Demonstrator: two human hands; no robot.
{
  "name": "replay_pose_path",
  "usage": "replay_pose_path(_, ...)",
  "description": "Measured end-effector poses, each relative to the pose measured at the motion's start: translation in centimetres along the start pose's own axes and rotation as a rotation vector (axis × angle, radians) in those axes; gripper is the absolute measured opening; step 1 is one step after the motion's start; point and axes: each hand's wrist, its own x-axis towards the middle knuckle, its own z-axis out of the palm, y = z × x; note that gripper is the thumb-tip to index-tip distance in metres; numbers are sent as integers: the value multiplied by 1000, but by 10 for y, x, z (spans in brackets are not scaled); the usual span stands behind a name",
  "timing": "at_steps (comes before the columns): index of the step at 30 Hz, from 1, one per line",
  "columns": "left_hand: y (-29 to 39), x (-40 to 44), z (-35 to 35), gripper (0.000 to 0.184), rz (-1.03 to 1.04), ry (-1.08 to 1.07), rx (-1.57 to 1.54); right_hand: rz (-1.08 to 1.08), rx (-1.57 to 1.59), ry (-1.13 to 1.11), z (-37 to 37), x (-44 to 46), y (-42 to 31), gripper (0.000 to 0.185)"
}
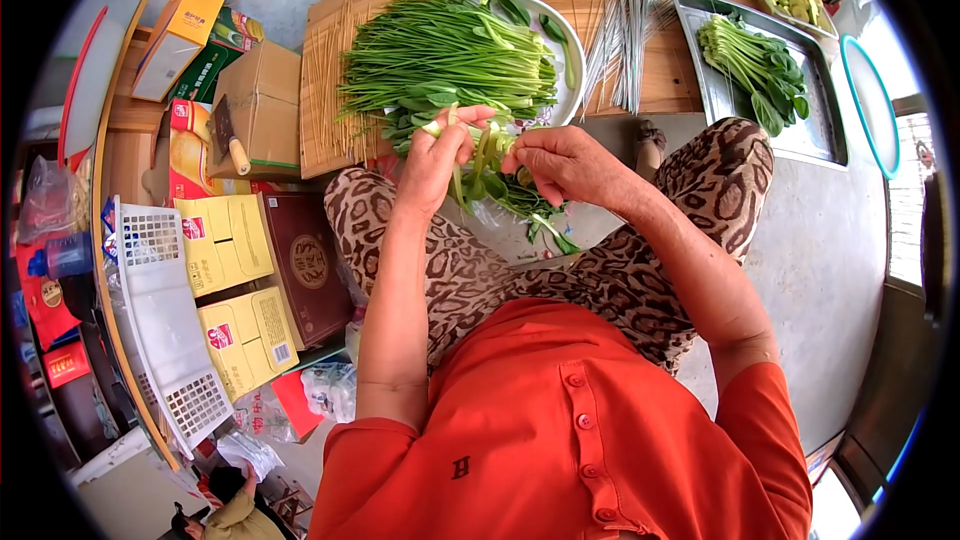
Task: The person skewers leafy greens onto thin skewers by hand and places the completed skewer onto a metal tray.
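Leafy greens (489, 183), leaf ends downward

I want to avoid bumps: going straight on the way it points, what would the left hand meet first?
Past the stalk in its fingers, the left hand would probably meet the pile of greens first; height is unclear, so it might pass above.

This looks like a food-prep room, with heaped greens (440, 55), metal skewers (630, 50) and a metal tray (822, 135).
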Motion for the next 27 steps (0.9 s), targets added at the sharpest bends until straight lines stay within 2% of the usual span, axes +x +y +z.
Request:
replay_pose_path(8,2,0,6,32,47,-1,303,0,-13,19,-1,-1,0,26)
replay_pose_path(10,1,0,7,30,135,-27,509,-12,-22,22,-1,0,1,26)
replay_pose_path(11,1,-1,6,30,136,-27,508,-12,-22,22,-1,0,2,26)
replay_pose_path(13,3,-5,2,30,214,42,705,-14,-44,14,-1,0,4,26)
replay_pose_path(17,14,-13,-11,32,232,79,829,-11,-36,22,-1,0,3,26)
replay_pose_path(19,19,-16,-15,32,194,163,710,-28,-15,39,-3,2,9,26)
replay_pose_path(20,24,-22,-11,30,85,214,462,-28,-16,39,-4,2,9,26)
replay_pose_path(23,25,-21,-19,31,-25,323,321,-14,-2,29,-4,3,8,26)
replay_pose_path(25,13,-18,-23,38,-26,280,295,6,-12,33,-4,2,5,26)
replay_pose_path(27,7,-17,-22,47,-64,164,-157,5,-14,31,-4,3,8,27)
